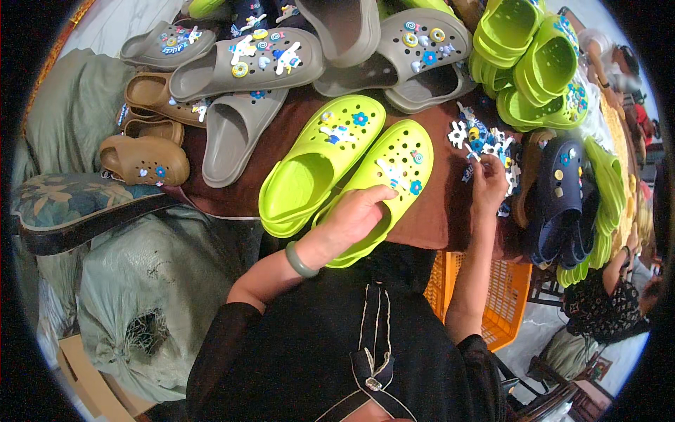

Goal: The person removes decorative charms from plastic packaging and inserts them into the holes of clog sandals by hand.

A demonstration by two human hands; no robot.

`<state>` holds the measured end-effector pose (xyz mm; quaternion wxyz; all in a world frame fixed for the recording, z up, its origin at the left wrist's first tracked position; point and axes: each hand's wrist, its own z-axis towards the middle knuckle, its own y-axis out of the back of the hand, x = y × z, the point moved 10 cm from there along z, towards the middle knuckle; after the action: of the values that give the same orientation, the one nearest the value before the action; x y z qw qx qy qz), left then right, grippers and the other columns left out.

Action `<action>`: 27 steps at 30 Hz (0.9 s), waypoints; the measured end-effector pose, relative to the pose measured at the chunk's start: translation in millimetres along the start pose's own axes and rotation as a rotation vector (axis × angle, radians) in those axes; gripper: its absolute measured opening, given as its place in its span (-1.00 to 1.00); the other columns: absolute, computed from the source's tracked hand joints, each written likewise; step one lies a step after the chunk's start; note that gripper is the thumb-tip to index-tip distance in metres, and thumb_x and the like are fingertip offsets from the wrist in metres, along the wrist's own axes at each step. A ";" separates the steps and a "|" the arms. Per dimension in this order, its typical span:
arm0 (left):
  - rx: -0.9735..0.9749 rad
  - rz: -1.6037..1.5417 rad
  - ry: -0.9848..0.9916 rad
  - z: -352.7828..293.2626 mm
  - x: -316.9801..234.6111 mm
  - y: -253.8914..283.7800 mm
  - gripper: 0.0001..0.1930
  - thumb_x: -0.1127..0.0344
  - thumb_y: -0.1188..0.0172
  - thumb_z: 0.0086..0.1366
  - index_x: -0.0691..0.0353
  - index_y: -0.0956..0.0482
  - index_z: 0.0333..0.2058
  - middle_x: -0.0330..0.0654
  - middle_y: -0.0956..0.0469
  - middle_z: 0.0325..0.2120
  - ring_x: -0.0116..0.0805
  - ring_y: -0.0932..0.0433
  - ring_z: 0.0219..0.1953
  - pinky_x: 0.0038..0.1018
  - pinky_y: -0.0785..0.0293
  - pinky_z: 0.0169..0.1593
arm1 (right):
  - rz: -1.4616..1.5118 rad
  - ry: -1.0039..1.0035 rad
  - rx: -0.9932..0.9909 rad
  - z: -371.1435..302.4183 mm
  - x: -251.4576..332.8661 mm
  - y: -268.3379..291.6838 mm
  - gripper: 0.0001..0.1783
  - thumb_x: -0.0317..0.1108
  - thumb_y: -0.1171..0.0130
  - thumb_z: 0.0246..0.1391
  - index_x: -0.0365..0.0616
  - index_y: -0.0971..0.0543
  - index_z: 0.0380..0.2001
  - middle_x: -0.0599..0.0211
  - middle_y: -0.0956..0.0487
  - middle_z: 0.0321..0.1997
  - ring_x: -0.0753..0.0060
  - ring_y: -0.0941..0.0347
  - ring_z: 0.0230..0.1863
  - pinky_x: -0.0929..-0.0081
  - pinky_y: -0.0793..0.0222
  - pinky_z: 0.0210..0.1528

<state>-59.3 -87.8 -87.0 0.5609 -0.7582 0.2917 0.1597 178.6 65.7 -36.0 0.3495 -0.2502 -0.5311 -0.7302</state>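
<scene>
A pair of lime-green clogs lies before me on the brown cloth. My left hand [358,215] is closed round the opening of the right-hand clog [404,163], thumb on its upper. That clog carries a white figure charm, a blue flower and a round charm. Beside it, touching, the left-hand clog [320,151] bears similar charms. My right hand [490,184] is at the near edge of a pile of small white and blue shoe charms [485,137], its fingers pinched together. What those fingertips hold, if anything, is too small to make out.
Grey clogs [246,63] and brown clogs [148,160] crowd the far and left sides. Stacked lime clogs [548,67] and navy clogs [559,186] stand at right. An orange crate [503,302] sits below the table edge, sacks [151,281] at left. Other people are at far right.
</scene>
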 end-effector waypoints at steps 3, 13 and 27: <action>0.012 -0.004 0.004 1.0 -1.2 -5.5 -0.62 0.52 -0.06 0.20 0.45 -0.39 0.02 -0.05 -0.48 0.00 -0.28 -0.43 0.06 -0.36 -0.26 0.21 | 0.757 -0.284 0.015 -18.4 19.7 -17.8 -0.80 -0.52 -0.24 0.04 -0.26 -0.54 -0.22 0.35 -0.58 -0.34 0.56 -0.48 -0.33 0.65 -0.39 -0.26; -0.034 -0.023 0.043 -11.0 -7.4 -17.5 -0.67 0.47 -0.11 0.19 0.44 -0.48 -0.06 -0.12 -0.54 -0.06 -0.33 -0.50 -0.03 -0.43 -0.34 0.10 | 0.253 0.203 0.056 -36.7 77.5 -21.7 -0.85 -0.59 -0.21 0.00 -0.23 -0.61 -0.30 0.35 -0.57 -0.30 0.51 -0.46 -0.27 0.59 -0.37 -0.18; 0.053 0.115 -0.072 -14.1 -21.9 -35.0 -0.55 0.54 -0.10 0.16 0.42 -0.37 0.07 -0.09 -0.47 0.03 -0.29 -0.43 0.07 -0.35 -0.26 0.21 | -0.124 0.410 0.112 -78.6 69.8 -8.9 -0.73 -0.62 -0.17 -0.12 -0.19 -0.59 -0.27 0.19 -0.51 -0.23 0.10 -0.46 -0.16 0.28 -0.40 -0.13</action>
<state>-55.9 -88.3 -43.5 0.5808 -0.7189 0.3186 0.2108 128.1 -24.4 -14.4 0.4180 -0.0436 -0.5030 -0.7552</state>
